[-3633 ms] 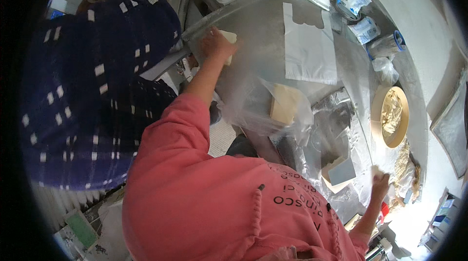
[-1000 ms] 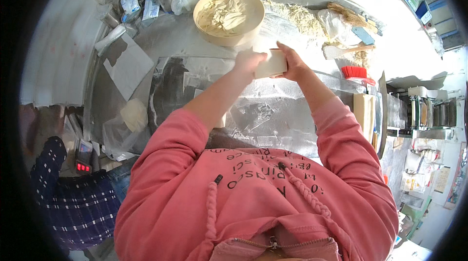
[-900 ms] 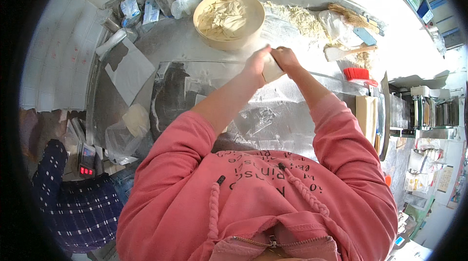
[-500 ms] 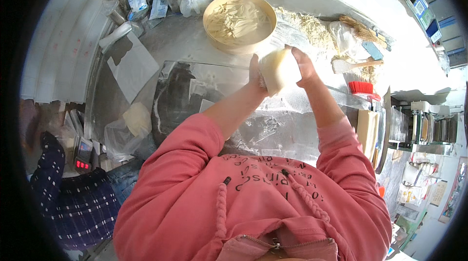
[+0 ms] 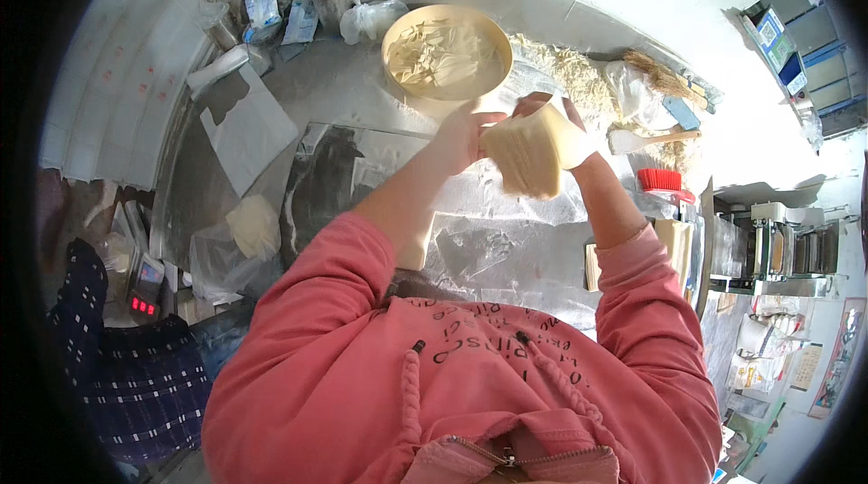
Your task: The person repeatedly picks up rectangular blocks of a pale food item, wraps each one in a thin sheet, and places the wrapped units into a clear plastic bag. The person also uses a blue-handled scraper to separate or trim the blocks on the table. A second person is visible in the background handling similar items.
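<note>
A thick stack of square, pale yellow dough sheets (image 5: 524, 163) is held up over the floured worktop, its layered edges facing me. My right hand (image 5: 579, 145) grips it from the right, with fingers curled over the far side. At the left edge, my left hand (image 5: 466, 136) has its fingers against the sheets, slightly blurred. Beyond my hands stands a round wooden-rimmed sieve (image 5: 393, 77) with cut flat dough strips (image 5: 443, 57) inside. Another pale stack (image 5: 416, 244) lies partly hidden by my left forearm, and one more (image 5: 592, 267) by my right.
Loose noodle scraps (image 5: 565, 68) lie along the back right, near a white scraper (image 5: 633, 140) and a red brush (image 5: 660, 179). White paper (image 5: 249, 131) and a plastic bag (image 5: 217, 258) are at left. A person in dark checked clothing (image 5: 145, 375) is at lower left.
The stack has tipped and turned, so its layered edges now show. My hands have come slightly nearer. Pale stacks beside both forearms have come into view.
</note>
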The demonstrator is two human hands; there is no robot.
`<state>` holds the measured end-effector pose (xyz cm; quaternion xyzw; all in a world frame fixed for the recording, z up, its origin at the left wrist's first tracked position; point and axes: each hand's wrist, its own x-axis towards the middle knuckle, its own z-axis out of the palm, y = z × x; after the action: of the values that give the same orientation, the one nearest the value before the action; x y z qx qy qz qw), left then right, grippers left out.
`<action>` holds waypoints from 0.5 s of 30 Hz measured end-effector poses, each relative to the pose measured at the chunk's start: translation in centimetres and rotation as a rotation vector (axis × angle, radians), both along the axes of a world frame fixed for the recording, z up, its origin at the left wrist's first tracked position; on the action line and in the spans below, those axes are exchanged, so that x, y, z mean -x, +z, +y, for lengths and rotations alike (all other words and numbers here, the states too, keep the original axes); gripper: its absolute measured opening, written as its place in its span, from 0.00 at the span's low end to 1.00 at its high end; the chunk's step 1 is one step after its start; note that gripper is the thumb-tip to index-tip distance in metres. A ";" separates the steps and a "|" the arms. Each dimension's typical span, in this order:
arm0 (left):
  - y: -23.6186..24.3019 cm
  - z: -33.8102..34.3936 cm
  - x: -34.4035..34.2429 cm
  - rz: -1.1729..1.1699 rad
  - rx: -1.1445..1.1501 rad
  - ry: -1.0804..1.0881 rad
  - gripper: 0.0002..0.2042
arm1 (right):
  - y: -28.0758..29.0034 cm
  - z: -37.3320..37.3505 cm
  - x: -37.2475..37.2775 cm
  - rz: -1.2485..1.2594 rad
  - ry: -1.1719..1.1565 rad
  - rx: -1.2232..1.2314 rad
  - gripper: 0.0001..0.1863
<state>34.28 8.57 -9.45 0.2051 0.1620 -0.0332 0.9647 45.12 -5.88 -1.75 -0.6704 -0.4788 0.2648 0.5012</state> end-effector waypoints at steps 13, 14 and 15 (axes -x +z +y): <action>-0.1 -4.0 2.1 -0.102 0.134 0.073 0.36 | 0.4 -0.6 3.7 0.342 -0.434 -0.151 0.40; -0.6 -4.5 2.5 -0.096 0.209 0.108 0.35 | -1.2 -1.7 5.3 0.783 -0.534 -0.277 0.40; -0.9 -4.8 2.8 -0.177 0.211 0.211 0.34 | -2.6 -2.8 6.4 1.242 -0.713 -0.379 0.40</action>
<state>31.51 3.76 -10.39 0.0866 0.0924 0.0695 0.9895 38.67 -8.64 -4.35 -0.4140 0.1021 0.3293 0.8425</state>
